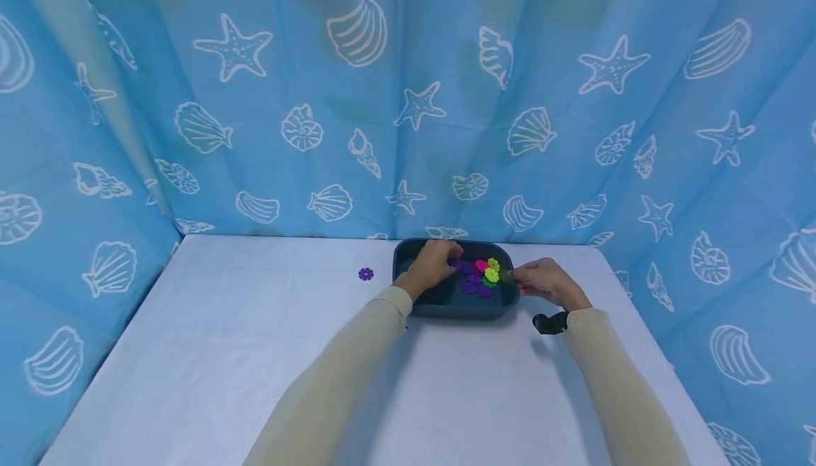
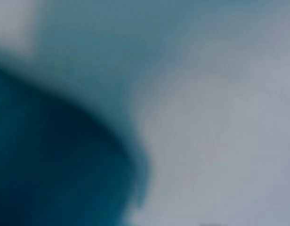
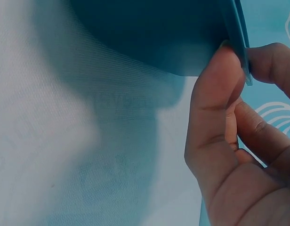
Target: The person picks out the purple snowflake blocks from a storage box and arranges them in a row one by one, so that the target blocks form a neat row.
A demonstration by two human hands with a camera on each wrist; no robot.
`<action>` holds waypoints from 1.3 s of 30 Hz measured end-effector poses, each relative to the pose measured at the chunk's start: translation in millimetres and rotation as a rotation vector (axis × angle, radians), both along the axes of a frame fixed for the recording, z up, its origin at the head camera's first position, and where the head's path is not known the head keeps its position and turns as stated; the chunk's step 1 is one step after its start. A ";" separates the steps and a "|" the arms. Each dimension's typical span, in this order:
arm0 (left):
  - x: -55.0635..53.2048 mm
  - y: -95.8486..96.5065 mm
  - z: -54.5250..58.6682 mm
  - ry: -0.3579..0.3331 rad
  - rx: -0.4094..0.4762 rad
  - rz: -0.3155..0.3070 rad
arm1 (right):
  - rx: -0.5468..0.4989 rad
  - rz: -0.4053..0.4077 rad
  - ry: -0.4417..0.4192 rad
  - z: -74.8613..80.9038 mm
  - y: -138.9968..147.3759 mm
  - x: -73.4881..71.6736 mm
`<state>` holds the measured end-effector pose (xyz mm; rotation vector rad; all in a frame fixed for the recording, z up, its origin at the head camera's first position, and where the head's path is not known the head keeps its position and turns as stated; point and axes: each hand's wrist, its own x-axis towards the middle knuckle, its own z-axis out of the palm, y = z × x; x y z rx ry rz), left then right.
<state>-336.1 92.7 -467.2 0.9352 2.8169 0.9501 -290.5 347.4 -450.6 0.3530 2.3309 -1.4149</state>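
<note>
In the head view, a dark tray stands at the far side of the table. Flower-shaped plastic pieces lie inside: several purple ones, a pink one, yellow ones and a green one. My left hand reaches over the tray's left part, thumb and fingers around a blurred purple piece. At the right end, my right hand pinches the tray's rim; the right wrist view shows the thumb on one side of that rim and a finger on the other.
A single purple flower-shaped piece lies on the white tabletop, left of the tray. Behind the table hangs a blue shell-patterned curtain. The left wrist view is blurred, with a dark shape close to the camera.
</note>
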 end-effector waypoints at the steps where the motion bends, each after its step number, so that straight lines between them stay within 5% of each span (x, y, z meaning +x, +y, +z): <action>1: -1.7 -5.8 4.9 0.017 0.006 -0.007 | -0.001 0.002 0.001 0.3 -0.2 0.1; 6: -7.9 -47.7 19.6 0.077 0.057 0.001 | -0.021 0.008 0.000 -0.8 -3.4 -1.3; 10: -10.1 -86.0 18.2 0.134 0.087 0.040 | -0.001 0.021 0.004 -3.1 -2.0 -2.4; 20: -5.1 -156.1 -7.6 0.000 0.040 0.241 | 0.018 0.019 0.004 -4.9 3.4 -2.2; 30: 5.5 -187.0 -23.2 -0.026 -0.037 0.258 | 0.013 0.022 -0.003 -1.2 -0.3 -3.2; 39: 5.4 -188.8 -26.5 -0.121 -0.031 0.260 | -0.005 0.027 0.001 -0.4 -0.6 -2.1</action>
